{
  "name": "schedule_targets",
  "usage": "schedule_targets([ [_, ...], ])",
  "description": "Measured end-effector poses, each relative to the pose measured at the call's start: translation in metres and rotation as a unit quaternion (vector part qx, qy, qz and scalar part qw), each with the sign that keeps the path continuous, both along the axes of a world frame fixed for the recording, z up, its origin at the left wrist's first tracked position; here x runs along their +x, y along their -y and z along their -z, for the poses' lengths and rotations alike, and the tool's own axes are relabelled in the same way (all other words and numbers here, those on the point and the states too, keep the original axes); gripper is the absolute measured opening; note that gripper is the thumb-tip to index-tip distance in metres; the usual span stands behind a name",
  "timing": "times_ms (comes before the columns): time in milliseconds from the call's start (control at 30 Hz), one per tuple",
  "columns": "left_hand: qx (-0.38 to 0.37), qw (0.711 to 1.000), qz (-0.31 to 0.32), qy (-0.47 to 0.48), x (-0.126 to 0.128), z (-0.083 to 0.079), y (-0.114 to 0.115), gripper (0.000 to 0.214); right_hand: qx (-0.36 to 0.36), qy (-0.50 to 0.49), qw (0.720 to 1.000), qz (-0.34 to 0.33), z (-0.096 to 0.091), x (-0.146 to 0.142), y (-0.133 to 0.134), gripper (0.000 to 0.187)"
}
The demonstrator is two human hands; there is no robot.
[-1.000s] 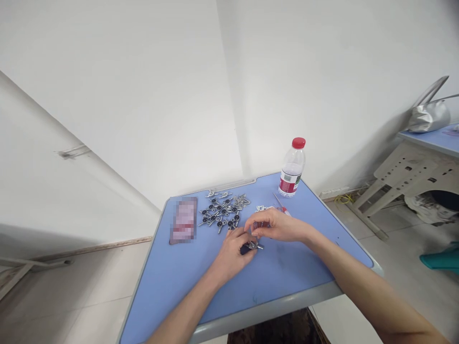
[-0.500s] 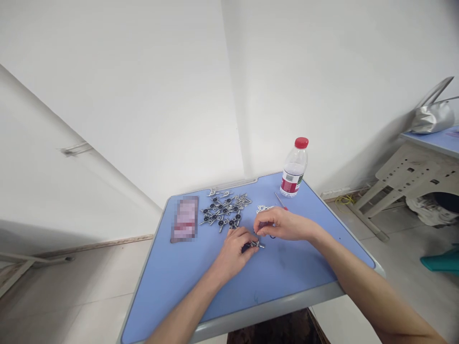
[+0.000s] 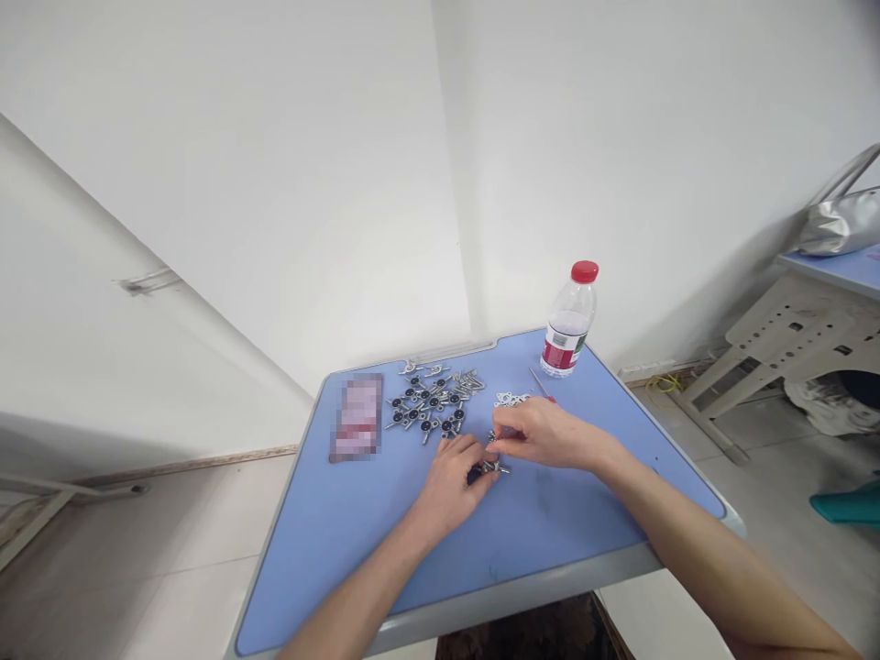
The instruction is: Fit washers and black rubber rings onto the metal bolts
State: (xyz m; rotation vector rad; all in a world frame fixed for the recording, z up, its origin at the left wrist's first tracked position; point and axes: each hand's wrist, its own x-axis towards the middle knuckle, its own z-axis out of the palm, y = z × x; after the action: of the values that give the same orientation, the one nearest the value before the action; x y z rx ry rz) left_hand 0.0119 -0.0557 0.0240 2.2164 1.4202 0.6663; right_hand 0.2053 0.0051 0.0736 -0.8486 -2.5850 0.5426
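On the blue table (image 3: 357, 550), my left hand (image 3: 450, 481) is closed around a small metal fitting (image 3: 496, 467) whose short rod sticks out to the right of the fingers. My right hand (image 3: 546, 433) hovers just above it, thumb and forefinger pinched. A tiny shiny bit shows at those fingertips, too small to name. Beyond my left hand lie several metal fittings with black round discs (image 3: 434, 401). Beside them is a small heap of slim metal pieces (image 3: 470, 381). Flat white perforated plates (image 3: 507, 399) lie behind my right hand, partly hidden by it.
A screwdriver (image 3: 542, 383) with a red handle lies beyond my right hand. A clear bottle with a red cap (image 3: 569, 321) stands at the back right corner. On the left is a blurred rectangular object (image 3: 357, 417). A white wall (image 3: 344, 229) rises behind the table.
My right hand has shifted slightly, and a small shiny bit now shows at its fingertips. The left hand keeps its hold on the fitting. The whole view has moved a little.
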Motion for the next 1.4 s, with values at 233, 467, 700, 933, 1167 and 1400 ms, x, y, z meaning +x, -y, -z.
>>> schedule_targets([
  [233, 0.007, 1.0, 0.004, -0.006, -0.001, 0.003, -0.001, 0.003, 0.089, -0.001, 0.996, 0.025, 0.016, -0.01, -0.001, 0.028],
  [467, 0.009, 1.0, 0.008, 0.01, -0.001, 0.008, -0.001, 0.007, 0.138, 0.016, 0.985, 0.1, 0.022, -0.026, 0.006, 0.041],
  [700, 0.012, 1.0, 0.0, 0.021, -0.001, 0.008, -0.001, 0.005, 0.084, 0.001, 0.984, 0.16, 0.02, -0.031, 0.008, 0.045],
  [933, 0.003, 1.0, 0.007, 0.019, -0.003, 0.007, -0.001, 0.004, -0.073, -0.041, 0.996, 0.039, 0.003, -0.01, 0.002, 0.018],
  [1167, 0.003, 1.0, 0.004, 0.021, -0.002, 0.006, -0.002, 0.006, -0.092, 0.002, 0.995, -0.027, -0.01, 0.001, 0.004, 0.02],
  [1400, 0.0, 1.0, 0.005, 0.031, -0.003, 0.008, -0.003, 0.006, -0.075, 0.005, 0.997, -0.016, -0.008, 0.0, 0.004, 0.019],
])
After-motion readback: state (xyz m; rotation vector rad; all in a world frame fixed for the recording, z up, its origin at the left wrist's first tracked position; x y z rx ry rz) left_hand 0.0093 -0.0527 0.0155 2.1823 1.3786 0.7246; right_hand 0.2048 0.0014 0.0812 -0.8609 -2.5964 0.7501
